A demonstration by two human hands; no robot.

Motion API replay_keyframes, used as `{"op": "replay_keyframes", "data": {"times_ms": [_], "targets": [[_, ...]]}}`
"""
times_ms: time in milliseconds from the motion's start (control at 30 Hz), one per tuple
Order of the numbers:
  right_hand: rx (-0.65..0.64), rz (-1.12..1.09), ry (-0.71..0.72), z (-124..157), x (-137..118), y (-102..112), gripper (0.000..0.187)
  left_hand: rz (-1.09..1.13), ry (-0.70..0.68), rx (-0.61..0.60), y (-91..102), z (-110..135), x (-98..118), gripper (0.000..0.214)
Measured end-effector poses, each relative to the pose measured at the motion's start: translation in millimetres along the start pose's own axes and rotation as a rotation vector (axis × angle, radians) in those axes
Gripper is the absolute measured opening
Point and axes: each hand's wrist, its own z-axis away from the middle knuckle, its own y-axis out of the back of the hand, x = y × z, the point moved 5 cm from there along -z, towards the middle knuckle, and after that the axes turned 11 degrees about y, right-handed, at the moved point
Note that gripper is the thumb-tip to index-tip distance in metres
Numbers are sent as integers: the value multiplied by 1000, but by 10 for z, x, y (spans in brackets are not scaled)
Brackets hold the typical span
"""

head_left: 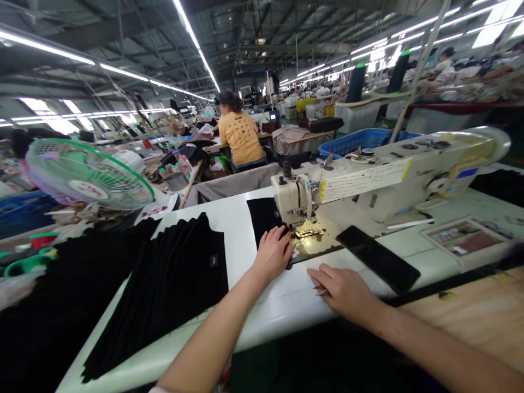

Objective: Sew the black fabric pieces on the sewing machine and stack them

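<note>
A black fabric piece [266,215] lies under the head of a white sewing machine [292,196]. My left hand [272,252] rests on the near end of this fabric beside the needle area, fingers stretched out and slightly apart; the needle tip is hard to make out. To the right, just in front of the metal needle plate [317,245], my right hand [341,292] is closed around a small pointed metal tool [321,291], mostly hidden by the fingers. Left of my left arm, a fanned stack of black fabric pieces [176,284] shows a small label [213,261] on top.
A black phone [379,259] lies right of the needle plate, near a small parts tray [464,240]. A green fan [88,177] stands at the left, above more dark cloth [82,273]. Behind are a blue basket [347,142] and a seated person [241,136].
</note>
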Motion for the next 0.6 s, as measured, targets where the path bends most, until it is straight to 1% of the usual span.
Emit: {"op": "replay_keyframes", "data": {"times_ms": [133, 200, 267, 333, 400, 433, 467, 533, 600], "targets": [[63, 3, 23, 11, 19, -30, 30, 8, 51, -8, -38, 33, 9, 40], [88, 15, 47, -1, 28, -42, 29, 8, 75, -14, -21, 104, 47, 41], [106, 24, 63, 1, 36, -56, 29, 10, 100, -25, 32, 227, 98, 43], [115, 31, 75, 14, 39, -69, 29, 19, 119, -51, 124, 363, 131, 41], [121, 44, 93, 30, 39, -78, 29, 24, 186, -64, 254, 443, 80, 33], [130, 54, 105, 37, 37, -78, 30, 18, 259, -53, 328, 448, 4, 32], [144, 65, 119, 45, 35, -78, 30, 4, 359, -27, 403, 431, -106, 35], [176, 81, 145, 64, 35, -81, 30, -38, 602, 42, 521, 366, -380, 40], [206, 83, 174, 87, 41, -99, 31, -56, 802, 71, 549, 294, -617, 37]]}}
